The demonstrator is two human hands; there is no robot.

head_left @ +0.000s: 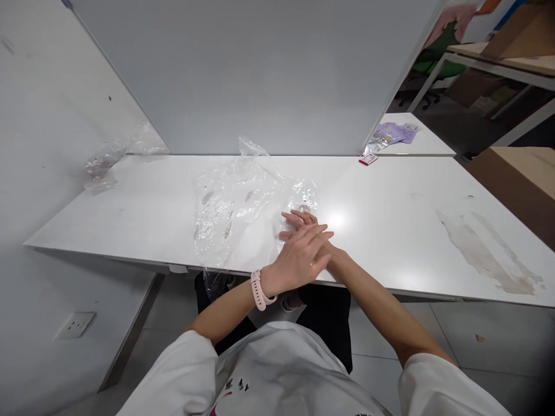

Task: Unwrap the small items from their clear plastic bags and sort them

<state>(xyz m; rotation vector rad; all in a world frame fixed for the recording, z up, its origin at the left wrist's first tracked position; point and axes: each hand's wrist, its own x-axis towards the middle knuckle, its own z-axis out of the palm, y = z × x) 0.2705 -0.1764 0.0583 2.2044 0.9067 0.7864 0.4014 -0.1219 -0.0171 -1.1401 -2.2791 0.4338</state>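
My left hand (299, 259), with a pink watch strap (259, 290) on its wrist, crosses over my right hand (304, 218). Its fingers are stretched out above the back of the right hand and wrist; whether they touch cannot be told. Partly covered by it, my right hand lies palm down with fingers spread, on or just above the near right end of crumpled clear plastic film (236, 193). The film spreads over the white table (368, 242) and hangs past its front edge. Neither hand visibly holds anything.
A grey panel (269, 75) rises behind the table. More crumpled clear plastic (102, 170) lies at the left wall. A small red-and-white packet (368, 159) sits by the panel's right corner. Purple packets (392, 134) lie on a side table. A cardboard box (520, 179) stands at right.
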